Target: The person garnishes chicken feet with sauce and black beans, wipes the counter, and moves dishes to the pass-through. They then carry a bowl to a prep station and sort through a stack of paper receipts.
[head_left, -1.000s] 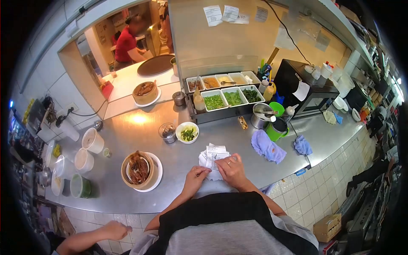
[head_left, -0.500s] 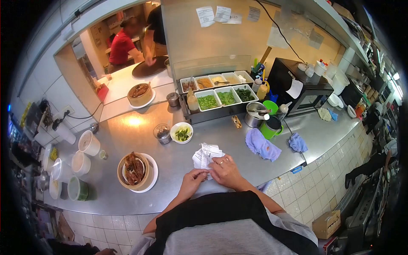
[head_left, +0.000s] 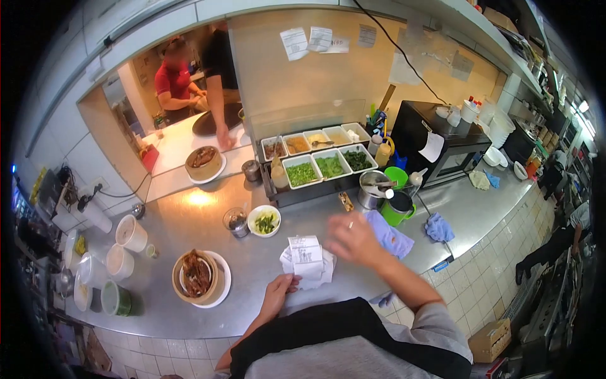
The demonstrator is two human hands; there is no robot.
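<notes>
A small stack of printed receipts [head_left: 307, 258] lies on the steel counter in front of me. My left hand [head_left: 279, 294] is closed at its lower left edge, thumb and fingers pinching the paper. To the right, my right hand [head_left: 356, 241] is raised off the receipts; it is blurred, with its fingers apart and nothing visible in them. Just beyond that hand lies a small brown and white object [head_left: 346, 201], possibly a clip. A blue cloth [head_left: 390, 234] is partly hidden behind my right hand and forearm.
A bamboo steamer [head_left: 218, 278] of dark meat on a white plate and a bowl of greens [head_left: 264, 221] stand left. Topping trays [head_left: 302, 175], a steel pot [head_left: 372, 197], green cups [head_left: 399, 208] and a black oven [head_left: 435, 142] line the back. Two people work beyond the hatch.
My right hand has let go of the receipts and moved up and right. The receipts now lie flatter, the top one unfolded. Beyond the hatch, a person's arm has moved toward the far steamer.
</notes>
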